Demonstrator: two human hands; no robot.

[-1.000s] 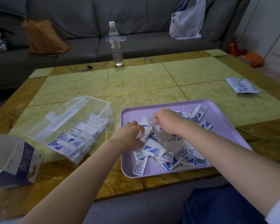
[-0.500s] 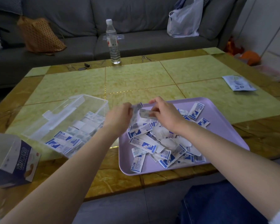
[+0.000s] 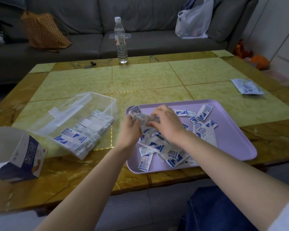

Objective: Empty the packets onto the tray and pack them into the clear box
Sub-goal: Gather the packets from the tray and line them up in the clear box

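A lilac tray (image 3: 232, 139) lies at the table's near right with several white-and-blue packets (image 3: 173, 157) scattered on it. Both hands meet over the tray's left end. My left hand (image 3: 131, 129) and my right hand (image 3: 167, 124) together grip a small bunch of packets (image 3: 143, 118) lifted just above the pile. To the left stands the clear box (image 3: 97, 104), tilted, its lid open, with rows of packets (image 3: 83, 135) stacked inside.
An opened cardboard carton (image 3: 20, 154) lies at the near left edge. A flat white-and-blue pouch (image 3: 246, 86) rests at the right side. A water bottle (image 3: 121, 40) stands at the far edge, keys (image 3: 90, 65) near it. A sofa holds bags behind.
Both hands rose from the pile with a bunch of packets and drew it toward the tray's left end. The view also shifted slightly.
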